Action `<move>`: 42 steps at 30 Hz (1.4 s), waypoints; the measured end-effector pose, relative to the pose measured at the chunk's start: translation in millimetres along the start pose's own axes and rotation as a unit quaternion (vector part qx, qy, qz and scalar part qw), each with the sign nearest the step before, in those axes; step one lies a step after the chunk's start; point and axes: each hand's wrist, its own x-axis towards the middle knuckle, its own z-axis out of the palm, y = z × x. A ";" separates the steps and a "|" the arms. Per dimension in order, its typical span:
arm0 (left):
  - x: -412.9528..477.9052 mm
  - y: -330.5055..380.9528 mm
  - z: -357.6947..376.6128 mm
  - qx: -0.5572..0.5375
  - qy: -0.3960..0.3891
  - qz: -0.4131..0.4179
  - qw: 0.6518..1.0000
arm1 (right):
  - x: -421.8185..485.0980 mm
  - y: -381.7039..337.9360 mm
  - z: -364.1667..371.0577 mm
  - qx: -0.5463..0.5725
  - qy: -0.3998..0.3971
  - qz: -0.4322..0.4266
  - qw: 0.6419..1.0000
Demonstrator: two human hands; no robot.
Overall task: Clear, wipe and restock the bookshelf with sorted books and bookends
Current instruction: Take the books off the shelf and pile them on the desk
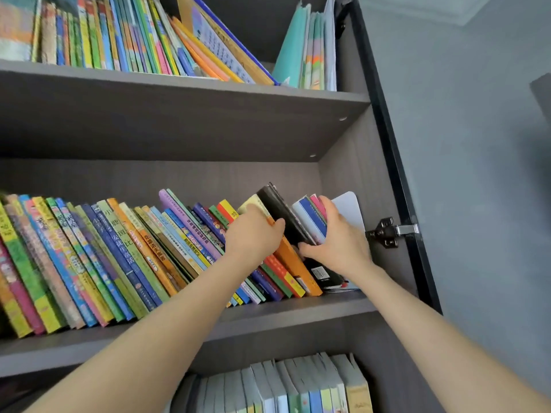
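A long row of colourful books [119, 257] leans left on the middle shelf [268, 311] of a dark grey bookshelf. My left hand [253, 234] presses against the right end of that row, thumb hooked on an orange book [293, 263]. A black book [283, 216] stands in the gap between my hands. My right hand [337, 242] grips a few blue and pink books [310, 213] beside it, thumb towards the black book. A white bookend [350, 207] stands behind my right hand near the side wall.
The upper shelf [179, 93] holds leaning picture books and a teal stack at the right. Pale blue book spines [283, 389] fill the shelf below. An open cabinet door with a black hinge [387, 232] stands at the right, a grey wall beyond.
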 end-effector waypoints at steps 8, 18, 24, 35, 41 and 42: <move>-0.2 25.4 15.6 -0.027 0.018 -0.075 0.997 | -5.6 -2.8 9.7 -0.003 0.052 -0.017 0.998; -17.3 41.7 -11.0 -0.081 0.032 -0.057 0.995 | -11.8 -14.4 -7.2 -0.012 0.137 0.023 0.990; -10.7 63.2 -1.5 -0.188 -0.001 -0.110 0.976 | -12.9 -1.3 -38.2 0.074 0.004 0.038 0.997; 18.6 68.9 15.8 -0.216 0.057 -0.189 0.956 | -27.1 2.3 -24.3 0.063 0.210 0.071 0.973; 33.9 69.6 11.5 -0.275 0.046 -0.219 0.935 | -22.6 5.2 -25.6 0.101 0.255 0.089 0.958; 32.6 69.2 13.0 -0.283 0.053 -0.221 0.932 | -23.0 4.7 -25.7 0.101 0.256 0.088 0.957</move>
